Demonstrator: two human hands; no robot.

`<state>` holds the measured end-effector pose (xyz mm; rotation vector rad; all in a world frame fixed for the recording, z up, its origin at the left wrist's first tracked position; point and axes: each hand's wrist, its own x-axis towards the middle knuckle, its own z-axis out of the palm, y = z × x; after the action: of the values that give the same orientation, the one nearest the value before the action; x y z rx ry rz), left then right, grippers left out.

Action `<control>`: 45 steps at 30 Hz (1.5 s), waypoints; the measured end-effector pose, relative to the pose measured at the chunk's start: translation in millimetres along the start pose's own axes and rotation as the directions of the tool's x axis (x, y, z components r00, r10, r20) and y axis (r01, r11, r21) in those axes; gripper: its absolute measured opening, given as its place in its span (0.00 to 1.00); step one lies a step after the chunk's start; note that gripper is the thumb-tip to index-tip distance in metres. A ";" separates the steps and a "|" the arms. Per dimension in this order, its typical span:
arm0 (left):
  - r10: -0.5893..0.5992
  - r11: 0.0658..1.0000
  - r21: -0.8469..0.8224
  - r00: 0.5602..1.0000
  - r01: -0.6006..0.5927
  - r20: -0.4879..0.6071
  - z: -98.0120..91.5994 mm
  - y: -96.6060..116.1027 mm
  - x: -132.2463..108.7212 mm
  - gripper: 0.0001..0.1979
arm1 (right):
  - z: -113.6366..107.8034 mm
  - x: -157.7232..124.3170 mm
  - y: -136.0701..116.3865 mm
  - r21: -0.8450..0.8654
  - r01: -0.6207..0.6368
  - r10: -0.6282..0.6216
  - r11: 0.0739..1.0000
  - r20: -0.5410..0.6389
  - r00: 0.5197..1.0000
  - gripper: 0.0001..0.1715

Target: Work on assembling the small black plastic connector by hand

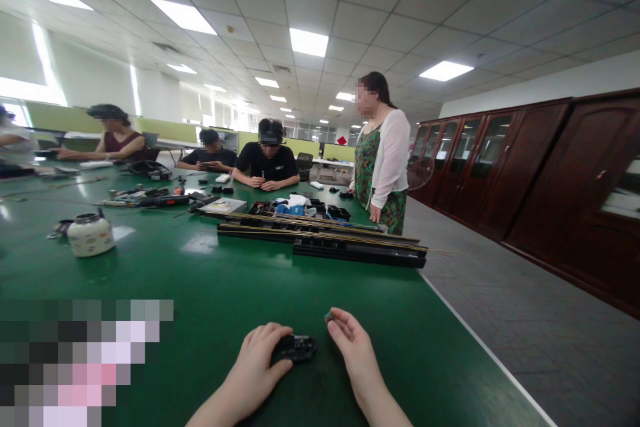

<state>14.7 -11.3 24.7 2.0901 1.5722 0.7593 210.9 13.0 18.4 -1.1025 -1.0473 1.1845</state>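
My left hand (260,361) is closed around the side of a small black device (299,348), which looks like an opened computer mouse with inner parts showing. The device rests low over the green table (200,320), and part of it is hidden behind my fingers. To its right, my right hand (354,345) pinches a small greenish piece (329,315) between thumb and fingertips. That piece is too small to make out further. A short gap separates it from the black device.
Long black rails (320,243) with thin brass-coloured rods lie across the table ahead. A white jar (91,235) stands at the left. Tools (165,200) and small parts lie farther back. Several people sit around the table; one person (383,147) stands at its right edge.
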 end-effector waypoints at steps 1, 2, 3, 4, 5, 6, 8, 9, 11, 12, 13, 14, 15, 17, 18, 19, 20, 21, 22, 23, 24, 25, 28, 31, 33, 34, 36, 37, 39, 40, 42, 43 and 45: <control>-0.005 1.000 -0.002 1.000 0.005 0.002 -0.5 0.6 0.0 0.20 | 0.1 -0.3 -0.7 -0.001 -0.002 0.002 1.000 0.003 1.000 0.28; -0.011 1.000 -0.004 1.000 0.011 0.005 -1.0 1.3 0.0 0.20 | 0.2 -0.6 -1.4 -0.004 -0.003 0.003 1.000 0.003 1.000 0.28; -0.018 1.000 -0.004 1.000 0.018 0.008 -1.5 1.9 0.0 0.21 | 0.2 -0.9 -2.0 -0.007 -0.003 0.003 1.000 0.002 1.000 0.28; -0.025 1.000 -0.003 1.000 0.025 0.011 -2.0 2.5 0.1 0.21 | 0.2 -1.2 -2.4 -0.010 -0.004 0.004 1.000 0.002 1.000 0.28; -0.029 1.000 -0.001 0.999 0.029 0.014 -2.4 2.9 0.2 0.21 | 0.0 -1.3 -2.6 -0.013 -0.004 0.004 1.000 0.001 1.000 0.28; -0.032 0.999 0.001 0.999 0.032 0.016 -2.6 3.2 0.3 0.21 | -0.2 -1.3 -2.6 -0.015 -0.004 0.004 1.000 0.002 1.000 0.28; -0.028 1.000 0.004 0.999 0.028 0.015 -2.6 3.2 0.4 0.20 | -0.8 -1.0 -2.1 -0.019 -0.003 0.003 1.000 0.006 1.000 0.28; -0.024 1.000 0.005 1.000 0.024 0.012 -2.4 3.0 0.3 0.20 | -1.2 -0.8 -1.9 -0.023 -0.001 0.001 1.000 0.007 1.000 0.28; -0.017 1.000 0.007 1.000 0.017 0.005 -2.0 2.4 0.2 0.20 | -1.7 -0.5 -1.5 -0.036 0.000 0.000 0.999 0.012 1.000 0.28; -0.014 1.000 0.008 1.000 0.014 0.003 -1.9 2.1 0.0 0.20 | -1.8 -0.4 -1.4 -0.043 0.001 0.000 0.999 0.013 1.000 0.28; -0.011 1.000 0.010 1.000 0.011 0.001 -1.8 1.9 -0.1 0.19 | -1.7 -0.4 -1.5 -0.048 0.003 -0.002 0.999 0.014 1.000 0.28; -0.009 1.000 0.010 1.000 0.009 0.002 -1.8 1.7 -0.3 0.19 | -1.6 -0.4 -1.6 -0.053 0.007 -0.006 0.999 0.012 1.000 0.27; -0.008 1.000 0.010 1.000 0.008 0.002 -1.9 1.7 -0.3 0.19 | -1.3 -0.5 -1.6 -0.057 0.012 -0.011 0.998 0.011 1.000 0.27; -0.009 1.000 0.008 1.000 0.009 0.003 -2.2 2.1 -0.3 0.19 | -0.5 -0.8 -1.7 -0.070 0.022 -0.021 0.997 0.015 1.000 0.27; -0.010 1.000 0.005 1.000 0.010 0.003 -2.4 2.5 -0.3 0.20 | 0.1 -1.1 -1.8 -0.079 0.027 -0.025 0.997 0.022 0.999 0.26; -0.011 1.000 0.003 1.000 0.011 0.004 -2.6 3.0 -0.2 0.20 | 0.8 -1.6 -2.0 -0.090 0.030 -0.028 0.995 0.032 0.999 0.26; -0.011 1.000 0.001 1.000 0.011 0.006 -2.8 3.6 -0.1 0.20 | 1.6 -2.2 -2.4 -0.103 0.034 -0.029 0.994 0.046 0.999 0.25; -0.012 1.000 0.001 1.000 0.012 0.008 -3.0 4.1 -0.1 0.20 | 2.6 -3.2 -3.0 -0.117 0.040 -0.033 0.992 0.063 0.997 0.24; -0.013 1.000 0.003 1.000 0.013 0.011 -3.2 4.6 0.0 0.20 | 3.6 -4.6 -4.1 -0.137 0.051 -0.040 0.989 0.080 0.996 0.23; -0.015 1.000 0.006 1.000 0.015 0.013 -3.2 5.0 0.0 0.20 | 4.7 -6.3 -5.6 -0.167 0.067 -0.051 0.984 0.099 0.994 0.22; -0.016 1.000 0.010 1.000 0.016 0.014 -3.2 5.2 -0.1 0.20 | 5.9 -8.3 -7.5 -0.200 0.085 -0.062 0.976 0.122 0.991 0.21; -0.016 1.000 0.012 1.000 0.016 0.013 -3.1 5.2 -0.1 0.20 | 7.1 -10.5 -9.6 -0.260 0.109 -0.075 0.960 0.139 0.987 0.19; -0.011 1.000 0.014 1.000 0.011 0.006 -2.1 4.0 0.0 0.20 | 10.4 -17.0 -15.6 -0.420 0.173 -0.095 0.891 0.200 0.975 0.13; -0.004 1.000 0.011 1.000 0.004 -0.002 -0.9 2.1 0.0 0.20 | 13.3 -21.6 -18.1 -0.500 0.237 -0.136 0.833 0.231 0.963 0.11; -0.001 1.000 0.009 1.000 0.001 -0.004 -0.3 1.3 -0.2 0.19 | 15.4 -23.7 -18.0 -0.544 0.295 -0.169 0.785 0.270 0.948 0.11; 0.002 1.000 0.008 1.000 -0.002 -0.004 -0.1 1.1 -0.3 0.19 | 16.5 -24.6 -17.9 -0.575 0.319 -0.176 0.753 0.292 0.940 0.11; 0.013 1.000 0.005 1.000 -0.013 -0.011 0.3 0.8 -0.6 0.19 | 18.7 -26.4 -18.2 -0.644 0.349 -0.163 0.681 0.331 0.929 0.12; 0.020 1.000 0.004 1.000 -0.019 -0.017 0.5 0.8 -0.8 0.19 | 19.7 -27.2 -18.6 -0.671 0.358 -0.148 0.650 0.349 0.925 0.12; 0.032 0.999 0.002 0.999 -0.032 -0.027 0.8 0.9 -1.2 0.19 | 21.1 -28.4 -20.0 -0.697 0.367 -0.127 0.617 0.372 0.920 0.12; 0.033 0.999 0.002 0.999 -0.033 -0.031 0.8 0.9 -1.3 0.19 | 21.5 -28.7 -20.6 -0.699 0.366 -0.122 0.614 0.374 0.919 0.13; 0.030 1.000 0.006 0.999 -0.030 -0.029 0.7 1.0 -1.5 0.19 | 21.7 -28.6 -21.2 -0.699 0.353 -0.116 0.622 0.364 0.924 0.13; 0.028 1.000 0.008 0.999 -0.028 -0.026 0.5 1.0 -1.6 0.19 | 21.6 -28.3 -21.1 -0.698 0.345 -0.113 0.628 0.357 0.927 0.13; 0.031 1.000 0.007 0.999 -0.030 -0.018 0.1 0.8 -1.6 0.18 | 21.3 -27.6 -20.3 -0.696 0.331 -0.107 0.637 0.346 0.932 0.12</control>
<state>15.0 -13.0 24.8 2.1225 1.5580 0.7862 190.6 -13.6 40.9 -1.3903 -1.9485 0.6940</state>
